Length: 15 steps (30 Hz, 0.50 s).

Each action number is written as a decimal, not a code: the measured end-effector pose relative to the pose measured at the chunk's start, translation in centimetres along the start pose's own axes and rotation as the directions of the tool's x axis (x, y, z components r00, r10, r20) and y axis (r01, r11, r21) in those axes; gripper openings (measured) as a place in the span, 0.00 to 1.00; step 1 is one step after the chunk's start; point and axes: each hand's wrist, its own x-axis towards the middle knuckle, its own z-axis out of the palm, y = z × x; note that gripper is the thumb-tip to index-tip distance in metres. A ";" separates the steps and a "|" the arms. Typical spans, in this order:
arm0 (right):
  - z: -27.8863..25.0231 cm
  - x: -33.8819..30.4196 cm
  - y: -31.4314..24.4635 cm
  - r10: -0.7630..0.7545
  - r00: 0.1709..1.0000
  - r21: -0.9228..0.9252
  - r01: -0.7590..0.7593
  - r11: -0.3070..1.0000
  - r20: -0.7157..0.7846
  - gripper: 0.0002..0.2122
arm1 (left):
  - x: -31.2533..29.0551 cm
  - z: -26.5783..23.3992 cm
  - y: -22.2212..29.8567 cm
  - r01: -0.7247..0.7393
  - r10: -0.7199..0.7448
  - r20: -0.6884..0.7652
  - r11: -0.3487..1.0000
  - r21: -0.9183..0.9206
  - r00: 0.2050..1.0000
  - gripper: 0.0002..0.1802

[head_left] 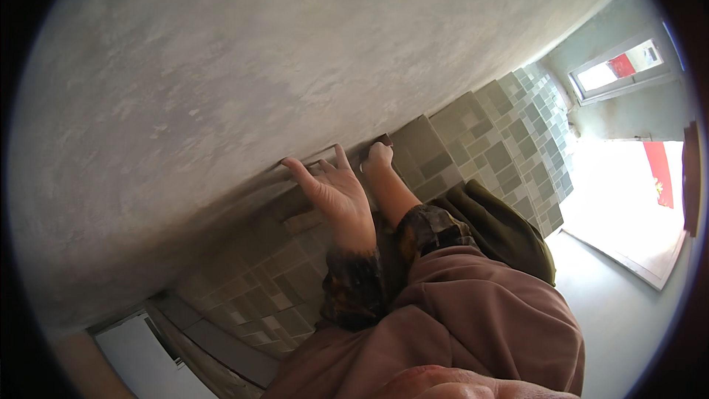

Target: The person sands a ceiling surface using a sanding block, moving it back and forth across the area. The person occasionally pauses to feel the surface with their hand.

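My left hand (336,199) is raised against the grey mottled wall (244,59), with its fingers spread and its palm showing. The thumb and fingertips lie at the wall's lower edge; I cannot tell how firmly they touch. Just to its right, my right hand (379,157) is closed, with a small dark brown edge (385,140) showing beyond the knuckles. Most of that thing is hidden by the fingers. Both forearms come out of dark patterned cuffs below a brown garment (443,310).
Patterned green-grey tiles (502,137) run below the plain wall on both sides of my arms. A dark olive cloth (495,222) bulges at my right. Farther right are a bright doorway (613,192) and a small window (619,70). A pale panel (148,351) stands lower left.
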 end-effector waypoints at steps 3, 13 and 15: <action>0.0 -0.8 -0.3 -0.025 0.995 0.091 0.017 0.996 0.092 0.22 | -0.1 -0.1 -0.1 0.020 -0.020 -0.016 0.999 -0.026 1.000 0.64; -0.4 -3.0 -2.9 -0.098 0.991 0.063 0.093 0.994 0.090 0.26 | -0.3 0.1 -0.2 0.026 -0.027 -0.009 0.998 -0.055 1.000 0.65; -0.4 -2.5 -2.5 -0.049 0.998 0.075 0.045 0.996 0.050 0.27 | -0.3 0.0 -0.2 0.022 -0.023 -0.023 0.998 -0.051 0.999 0.65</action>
